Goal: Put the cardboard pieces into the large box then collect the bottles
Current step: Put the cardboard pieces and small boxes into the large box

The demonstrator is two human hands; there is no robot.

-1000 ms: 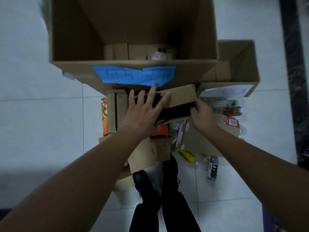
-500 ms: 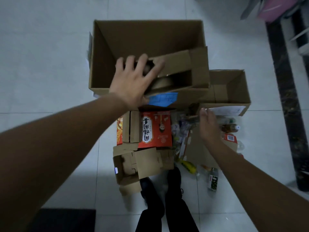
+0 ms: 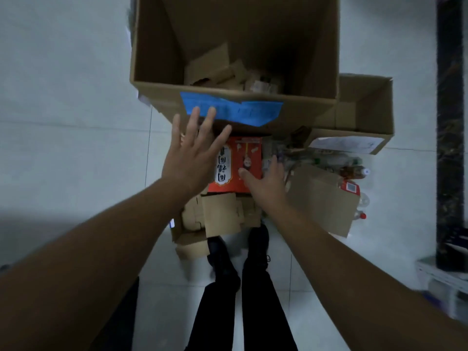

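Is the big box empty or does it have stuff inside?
Not empty. The large box is open on top, and cardboard pieces lie at its bottom.

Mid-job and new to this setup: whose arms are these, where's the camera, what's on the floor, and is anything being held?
No machine here: these are a person's bare arms, seen from one camera worn on their head, looking down past their legs at the floor. The left hand is spread open over a red printed carton; the right hand reaches to that carton's right edge, fingers relaxed. Neither holds anything. Ahead stands the large box with a blue label, cardboard pieces already inside. A smaller open box sits to its right. On the tiles lie folded brown cardboard near the shoes, a flat sheet and several bottles.
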